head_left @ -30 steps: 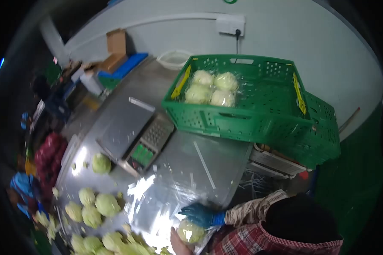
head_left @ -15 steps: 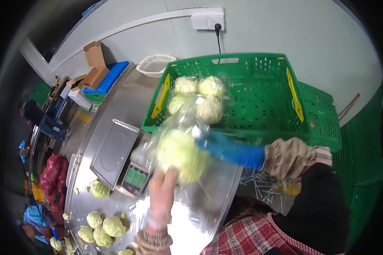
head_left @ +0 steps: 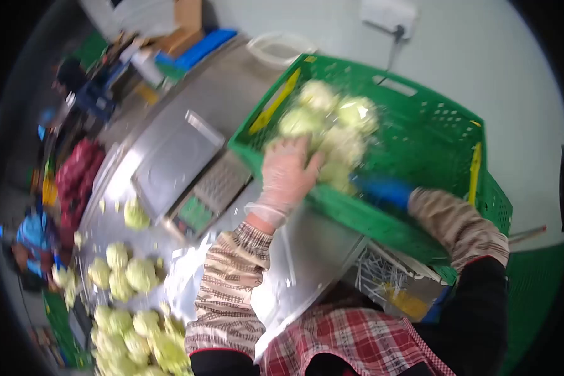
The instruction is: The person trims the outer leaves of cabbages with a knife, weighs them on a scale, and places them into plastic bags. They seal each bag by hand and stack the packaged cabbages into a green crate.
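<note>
Several round, pale green cabbages in clear plastic bags sit in the left part of a green plastic crate (head_left: 332, 203). My left hand (head_left: 287, 172), in a thin clear glove, reaches over the crate's near rim with thumb and fingers apart, against the bagged cabbages. The nearest bagged cabbage (head_left: 337, 177) lies between my left thumb and my right hand. My right hand (head_left: 385, 190), in a blue glove, is inside the crate beside that cabbage. Motion smears its fingers, so their grip does not show.
A weighing scale (head_left: 197, 213) with a metal tray (head_left: 175, 166) stands on the steel table left of the crate. Loose cabbages (head_left: 141, 276) lie at the lower left. A white basket (head_left: 279, 49) stands behind. Other people work at the far left.
Both hands have moved from above the table to the crate, and the bagged cabbage they carried is now in it beside the others. The view has tilted and shifted.
</note>
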Demonstrator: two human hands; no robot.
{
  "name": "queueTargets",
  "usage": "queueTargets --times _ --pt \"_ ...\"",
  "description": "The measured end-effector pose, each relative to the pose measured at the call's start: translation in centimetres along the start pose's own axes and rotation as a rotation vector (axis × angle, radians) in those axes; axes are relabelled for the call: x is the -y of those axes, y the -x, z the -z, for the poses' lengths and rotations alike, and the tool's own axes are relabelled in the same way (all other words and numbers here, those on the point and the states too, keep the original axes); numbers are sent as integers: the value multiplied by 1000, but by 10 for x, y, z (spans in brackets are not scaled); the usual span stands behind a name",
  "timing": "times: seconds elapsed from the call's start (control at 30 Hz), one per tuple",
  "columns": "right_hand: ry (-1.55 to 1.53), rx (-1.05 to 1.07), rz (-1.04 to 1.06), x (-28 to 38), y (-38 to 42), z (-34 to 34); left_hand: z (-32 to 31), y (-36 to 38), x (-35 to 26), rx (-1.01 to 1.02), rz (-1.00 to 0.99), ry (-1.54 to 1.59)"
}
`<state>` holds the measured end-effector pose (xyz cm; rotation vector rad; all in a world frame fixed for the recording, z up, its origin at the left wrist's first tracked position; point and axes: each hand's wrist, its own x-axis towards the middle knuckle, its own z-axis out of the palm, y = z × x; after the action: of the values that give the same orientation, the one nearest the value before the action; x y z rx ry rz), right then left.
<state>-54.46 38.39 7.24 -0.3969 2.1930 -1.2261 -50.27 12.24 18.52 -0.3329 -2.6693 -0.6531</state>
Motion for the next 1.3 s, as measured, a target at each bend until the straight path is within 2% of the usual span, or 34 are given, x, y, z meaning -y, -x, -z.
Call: queueTargets --times 0.03,0.07,0.1,0.13,0.17,0.2,0.23,0.27,0.3,0.33,0.4,0.47,0.53,0.6,0.63,0.67,0.7,0.73,0.77,0.8,0.83,0.87,0.9,0.93,0.97,1.03,1.1,1.13,1.17,1.23,1.27,1.3 --pt "457 95 -116 63 18 27 13 24 11 -291 -99 40" --pt "246 -101 22 103 35 27 25 61 28 -325 7 0" --pt "361 -288 246 133 42 24 36 97 42 -382 94 -39" --pt "459 -481 482 154 43 13 36 140 54 -333 231 -147" --pt "447 -391 615 163 50 -10 31 188 63 -273 355 -259" --pt "430 -299 750 168 63 -39 21 228 60 -69 390 -136" --pt "406 -80 841 171 68 -72 9 264 53 123 423 -10" --pt "388 141 936 165 68 -107 -4 293 44 221 362 -119" --pt "464 139 838 135 62 -151 -12 316 42 314 307 -233" --pt "542 135 745 101 40 -191 -13 329 46 280 337 -255" --pt "706 -46 917 62 -6 -230 -5 357 51 368 346 -205" --pt "722 -43 914 25 -30 -252 15 377 52 328 423 -206" --pt "738 -70 898 21 -48 -251 37 390 52 343 518 -206" --pt "505 70 721 22 -51 -255 53 396 45 342 520 -221" --pt "502 78 739 43 -45 -252 61 398 43 324 542 -237" --pt "488 154 803 70 -41 -247 65 396 38 235 522 -160" --pt "468 259 874 104 -32 -251 70 393 32 204 593 -182" --pt "459 326 916 136 -19 -258 77 385 26 164 456 -215" --pt "444 444 687 166 -3 -260 86 377 24 132 295 -249" --pt "443 535 450 189 6 -261 96 369 20 113 323 -269" --pt "455 551 472 203 11 -265 106 358 15 -83 325 -174" --pt "506 641 580 212 17 -268 115 352 11 -279 318 -73" --pt "554 737 690 221 21 -271 127 348 10 -297 336 -85" --pt "577 793 904 232 23 -273 139 349 10 -393 387 110" --pt "578 832 924 241 26 -277 148 353 11 -490 436 305" --pt "323 846 328 255 32 -277 157 362 10 -507 404 276" --pt "337 853 352 265 36 -276 168 367 0 -674 762 827" --pt "318 798 612 268 46 -279 179 373 -1 -715 864 815" --pt "295 739 867 271 51 -281 185 379 -1 -721 863 815" --pt "292 814 802 271 51 -282 196 388 -2 -982 863 1056" --pt "282 882 735 270 50 -283 202 387 -4 -1056 767 1094" --pt "282 883 738 272 45 -286 206 389 -7 -1058 765 1091"
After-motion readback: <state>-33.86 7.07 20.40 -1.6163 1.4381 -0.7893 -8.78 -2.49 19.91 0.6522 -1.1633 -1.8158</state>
